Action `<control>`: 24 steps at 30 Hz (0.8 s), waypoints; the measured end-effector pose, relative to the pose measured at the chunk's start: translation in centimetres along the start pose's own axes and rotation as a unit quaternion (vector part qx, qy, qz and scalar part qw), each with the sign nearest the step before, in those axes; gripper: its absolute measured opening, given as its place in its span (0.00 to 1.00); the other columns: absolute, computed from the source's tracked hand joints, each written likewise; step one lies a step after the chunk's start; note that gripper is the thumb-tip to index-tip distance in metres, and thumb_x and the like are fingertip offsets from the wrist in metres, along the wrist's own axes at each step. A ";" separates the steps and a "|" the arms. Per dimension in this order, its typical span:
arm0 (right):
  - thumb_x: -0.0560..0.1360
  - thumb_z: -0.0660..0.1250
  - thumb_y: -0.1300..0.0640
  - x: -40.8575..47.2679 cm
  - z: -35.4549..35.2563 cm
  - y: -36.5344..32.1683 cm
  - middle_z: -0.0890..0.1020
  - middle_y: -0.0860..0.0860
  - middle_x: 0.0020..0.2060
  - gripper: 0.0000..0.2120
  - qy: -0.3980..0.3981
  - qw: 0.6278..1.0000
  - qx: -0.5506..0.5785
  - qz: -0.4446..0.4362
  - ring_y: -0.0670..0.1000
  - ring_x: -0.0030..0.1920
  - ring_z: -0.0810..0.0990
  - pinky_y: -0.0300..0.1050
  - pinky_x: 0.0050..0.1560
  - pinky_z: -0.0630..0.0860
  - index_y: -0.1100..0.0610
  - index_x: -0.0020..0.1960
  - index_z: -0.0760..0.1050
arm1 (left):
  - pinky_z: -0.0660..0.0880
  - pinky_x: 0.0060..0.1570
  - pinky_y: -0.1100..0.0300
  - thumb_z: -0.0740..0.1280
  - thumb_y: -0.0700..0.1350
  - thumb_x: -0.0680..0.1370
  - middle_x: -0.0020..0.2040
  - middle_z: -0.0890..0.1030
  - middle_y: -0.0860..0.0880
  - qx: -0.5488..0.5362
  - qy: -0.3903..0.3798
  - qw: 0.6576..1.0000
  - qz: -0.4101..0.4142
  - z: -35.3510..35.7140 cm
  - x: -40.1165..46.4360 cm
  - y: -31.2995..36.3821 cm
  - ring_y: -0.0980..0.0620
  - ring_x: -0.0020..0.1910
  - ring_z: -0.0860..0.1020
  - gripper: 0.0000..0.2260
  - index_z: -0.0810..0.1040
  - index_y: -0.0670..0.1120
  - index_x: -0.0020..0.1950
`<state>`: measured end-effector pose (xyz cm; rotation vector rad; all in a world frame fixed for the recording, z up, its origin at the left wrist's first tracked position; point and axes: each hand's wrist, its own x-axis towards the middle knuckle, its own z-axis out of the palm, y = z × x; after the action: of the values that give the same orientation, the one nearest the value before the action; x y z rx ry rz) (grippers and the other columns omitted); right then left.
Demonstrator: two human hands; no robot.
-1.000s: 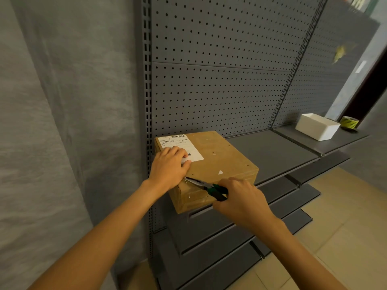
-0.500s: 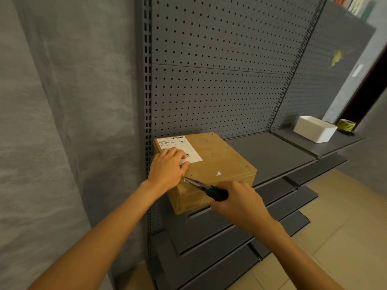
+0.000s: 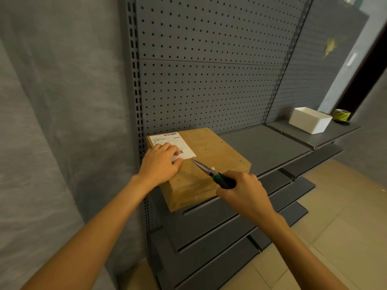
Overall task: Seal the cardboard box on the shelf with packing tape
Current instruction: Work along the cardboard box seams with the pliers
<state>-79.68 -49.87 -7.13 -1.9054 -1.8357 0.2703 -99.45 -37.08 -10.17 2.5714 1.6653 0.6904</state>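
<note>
The box is a brown cardboard carton, closed, with a flat top marked by small specks and a faint seam across its near face. It sits at the left end of a grey metal shelf, its near corner hanging slightly over the shelf's front edge. A white label lies on the far left part of the top; it carries a barcode along its far edge, another small barcode near its right corner, and lines of print too small to read.

The left hand rests flat on the label and the top, fingers bent lightly, pressing down without gripping anything. The right hand is curled round the dark green handle of a pair of scissors; the slim metal blades point far and left, their tip touching the top just beside the label's near right corner.

Behind the shelf rises a grey pegboard with slotted uprights. Lower shelves step out below. Further right on the same shelf level stands a white tub, and beside it a yellow-and-black tape roll. A grey wall fills the left, and the floor to the right is beige tile
</note>
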 end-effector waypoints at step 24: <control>0.72 0.66 0.48 7.3 -13.7 22.1 0.76 0.47 0.38 0.08 0.173 0.980 -0.059 0.079 0.53 0.38 0.77 0.45 0.35 0.73 0.50 0.48 0.77 | 0.68 0.58 0.52 0.59 0.55 0.80 0.64 0.73 0.50 0.063 -0.051 0.983 0.166 5.0 18.3 25.3 0.49 0.64 0.69 0.18 0.70 0.49 0.67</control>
<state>-53.26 -45.19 -4.24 -2.0320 -1.5031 -0.1186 -69.45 -31.06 -2.16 2.9548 1.3036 0.4605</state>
